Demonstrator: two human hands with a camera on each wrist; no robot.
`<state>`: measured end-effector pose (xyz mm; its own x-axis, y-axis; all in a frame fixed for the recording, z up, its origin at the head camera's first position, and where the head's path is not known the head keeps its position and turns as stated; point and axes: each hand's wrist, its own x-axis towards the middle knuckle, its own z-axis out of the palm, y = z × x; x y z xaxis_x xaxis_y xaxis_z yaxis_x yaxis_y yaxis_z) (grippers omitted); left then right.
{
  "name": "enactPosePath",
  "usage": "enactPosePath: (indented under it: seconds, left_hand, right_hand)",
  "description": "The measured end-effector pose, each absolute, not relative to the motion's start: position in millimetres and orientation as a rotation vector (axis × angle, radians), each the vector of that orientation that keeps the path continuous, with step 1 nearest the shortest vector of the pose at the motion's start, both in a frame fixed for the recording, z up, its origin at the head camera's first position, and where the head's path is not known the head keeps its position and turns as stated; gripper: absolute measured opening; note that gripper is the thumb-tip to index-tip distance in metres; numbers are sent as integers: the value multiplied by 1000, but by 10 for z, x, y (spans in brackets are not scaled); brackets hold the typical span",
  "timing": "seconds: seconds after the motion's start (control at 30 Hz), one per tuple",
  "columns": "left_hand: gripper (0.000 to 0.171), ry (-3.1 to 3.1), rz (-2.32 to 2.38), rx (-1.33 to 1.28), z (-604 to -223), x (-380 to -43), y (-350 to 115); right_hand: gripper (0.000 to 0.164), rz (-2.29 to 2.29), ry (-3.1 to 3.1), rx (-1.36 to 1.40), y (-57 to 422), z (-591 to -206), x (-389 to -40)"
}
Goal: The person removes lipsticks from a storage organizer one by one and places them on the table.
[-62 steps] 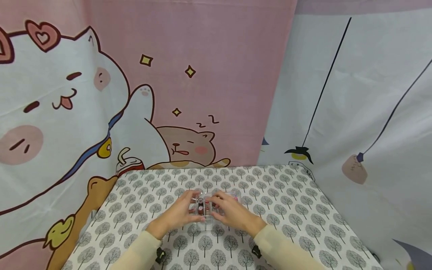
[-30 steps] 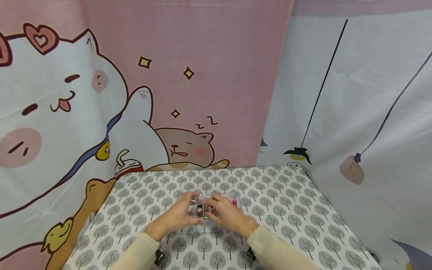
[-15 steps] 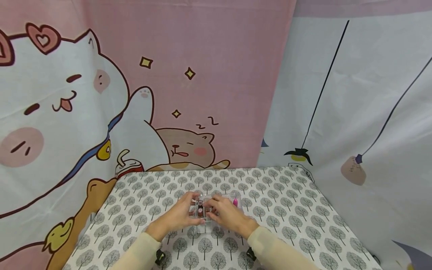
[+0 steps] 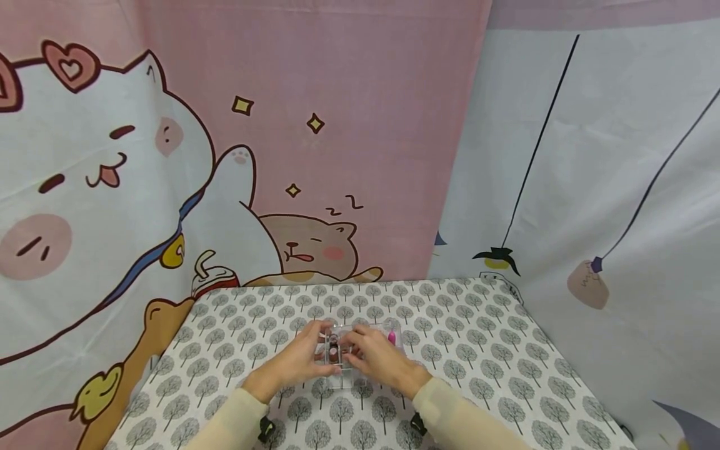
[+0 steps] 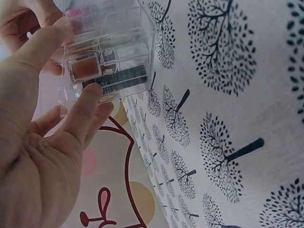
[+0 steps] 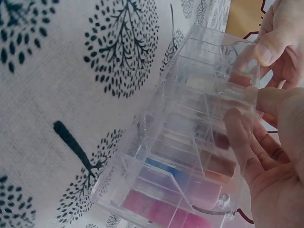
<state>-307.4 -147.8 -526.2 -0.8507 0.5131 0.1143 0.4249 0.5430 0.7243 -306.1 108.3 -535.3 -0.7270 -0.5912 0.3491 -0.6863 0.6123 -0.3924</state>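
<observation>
A clear plastic organizer [image 4: 346, 380] with divided slots holds several lip colour tubes. My left hand [image 4: 300, 351] grips its left end, thumb at the near side and fingers round the far side. In the left wrist view, an orange-brown tube [image 5: 85, 69] and a dark tube [image 5: 124, 78] lie in slots beside my left index finger. My right hand [image 4: 375, 355] reaches over the middle slots. In the right wrist view, its thumb and index finger pinch around a lip colour tube [image 6: 233, 101], partly hidden. Bright pink tubes [image 6: 164, 213] fill the right end.
White cloth with grey tree prints covers the table [image 4: 472, 387]. Behind it hangs a curtain [image 4: 382, 137] with cartoon cats, and a pale sheet [image 4: 540, 187] hangs to the right. Black wrist straps [image 4: 266, 427] show at both sleeves.
Since the oldest frame, my right hand has shifted slightly left over the organizer, uncovering the pink tube at its right end. Over the last second both hands have stayed almost still.
</observation>
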Motion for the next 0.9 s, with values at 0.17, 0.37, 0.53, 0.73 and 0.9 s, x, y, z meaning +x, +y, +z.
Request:
enactPosePath:
  seconds: [0.17,0.37,0.53,0.73,0.9]
  left_hand:
    - [109,2655,1206,807,-5280,-3074,-1485]
    - [110,2641,1225,825,-5291,-3087,-1484]
    - [116,2634,1219,838,-5290,-3087,-1489]
    - [113,2659,1183,854,-5282,-3066,-1492]
    - [108,2681,1160,860,-5278,-3061,-1487]
  right_hand:
    - [32,787,-2651,1061,1089,-5339,-3044]
    - [31,829,-2647,1060,1111,-5306,-3031]
    - [30,839,-2620,1066,1121,-5283,-3034]
    - [30,853,-2594,1064,1119,-5260,-3030]
    - [32,869,-2590,1050,1127,-5255,-3013]
